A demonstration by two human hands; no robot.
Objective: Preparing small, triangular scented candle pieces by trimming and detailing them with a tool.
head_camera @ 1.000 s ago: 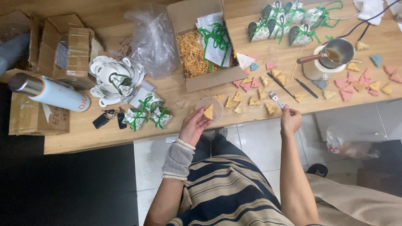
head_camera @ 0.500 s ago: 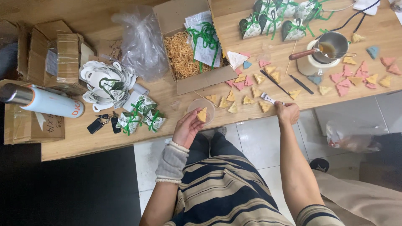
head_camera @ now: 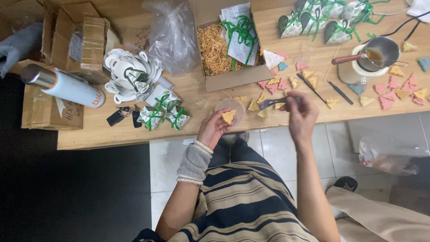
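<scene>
My left hand (head_camera: 214, 131) holds a small clear round dish (head_camera: 230, 110) with a yellow triangular piece (head_camera: 228, 117) lying in it, just in front of the table edge. My right hand (head_camera: 301, 114) is raised beside it and grips a thin dark tool (head_camera: 271, 103) whose tip points left toward the dish. Both hands hover over the front edge of the wooden table (head_camera: 112, 134). Several yellow and pink triangular pieces (head_camera: 273, 85) lie scattered on the table just behind the hands.
An open cardboard box (head_camera: 233, 78) with straw filling and green ribbon stands behind. A metal pot (head_camera: 380, 51) sits on a white stand at right, with more coloured pieces (head_camera: 403, 92) around. Wrapped packets (head_camera: 163, 114), keys, a white bottle (head_camera: 67, 87) and cartons lie left.
My right hand lifted off the table with the thin tool and moved toward the dish. My left hand with the dish stayed near the table edge. The view has shifted a little.
</scene>
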